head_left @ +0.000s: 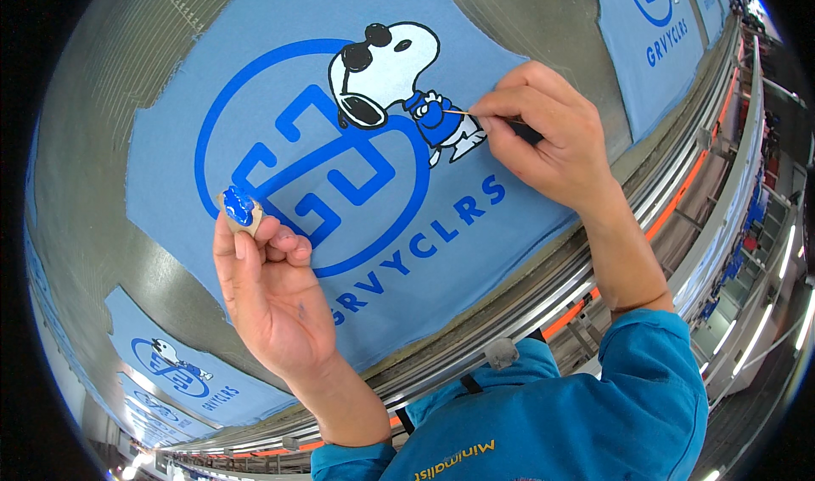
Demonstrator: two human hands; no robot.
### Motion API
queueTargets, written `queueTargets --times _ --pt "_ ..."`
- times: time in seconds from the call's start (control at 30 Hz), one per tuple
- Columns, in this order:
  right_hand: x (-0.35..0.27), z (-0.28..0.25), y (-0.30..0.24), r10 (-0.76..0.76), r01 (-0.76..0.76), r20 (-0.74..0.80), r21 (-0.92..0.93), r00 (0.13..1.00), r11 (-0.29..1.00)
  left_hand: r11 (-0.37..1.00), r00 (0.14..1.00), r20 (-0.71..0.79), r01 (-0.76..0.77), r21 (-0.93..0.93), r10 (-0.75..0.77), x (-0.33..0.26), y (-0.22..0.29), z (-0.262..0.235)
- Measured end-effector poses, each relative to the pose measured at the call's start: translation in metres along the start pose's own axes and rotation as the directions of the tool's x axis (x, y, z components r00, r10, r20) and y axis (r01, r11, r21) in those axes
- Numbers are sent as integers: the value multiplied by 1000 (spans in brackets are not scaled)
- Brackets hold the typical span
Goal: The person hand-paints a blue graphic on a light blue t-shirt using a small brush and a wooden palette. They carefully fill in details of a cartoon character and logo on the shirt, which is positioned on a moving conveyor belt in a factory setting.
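Right hand (543,133) is pinching a thin brush (475,114), its tip touching the printed cartoon dog (386,73) on flat light-blue fabric panel (475,218). Left hand (267,281) is gripping a small tan block (242,209) smeared with glossy blue paint, hovering over the panel's blue circle.

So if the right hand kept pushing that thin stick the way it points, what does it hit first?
The right hand aims the thin stick leftward; its tip looks already at the cartoon dog's blue shirt on the light blue fabric panel, though contact is unclear.
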State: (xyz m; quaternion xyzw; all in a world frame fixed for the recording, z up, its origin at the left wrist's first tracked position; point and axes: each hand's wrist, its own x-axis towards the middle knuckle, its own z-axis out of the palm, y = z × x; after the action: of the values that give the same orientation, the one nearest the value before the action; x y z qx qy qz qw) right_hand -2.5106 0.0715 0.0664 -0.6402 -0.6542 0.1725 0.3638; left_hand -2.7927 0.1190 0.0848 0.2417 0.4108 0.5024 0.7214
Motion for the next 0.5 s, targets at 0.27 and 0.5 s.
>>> queueTargets --times 0.27,0.5 --pt "-1 -1 0 11 -11 7 10 1000 1000 1000 1000 5 6 8 -6 0 -1 0" --pt "-1 -1 1 24 -24 15 15 1000 1000 1000 1000 -1 5 -4 -5 0 -2 1"
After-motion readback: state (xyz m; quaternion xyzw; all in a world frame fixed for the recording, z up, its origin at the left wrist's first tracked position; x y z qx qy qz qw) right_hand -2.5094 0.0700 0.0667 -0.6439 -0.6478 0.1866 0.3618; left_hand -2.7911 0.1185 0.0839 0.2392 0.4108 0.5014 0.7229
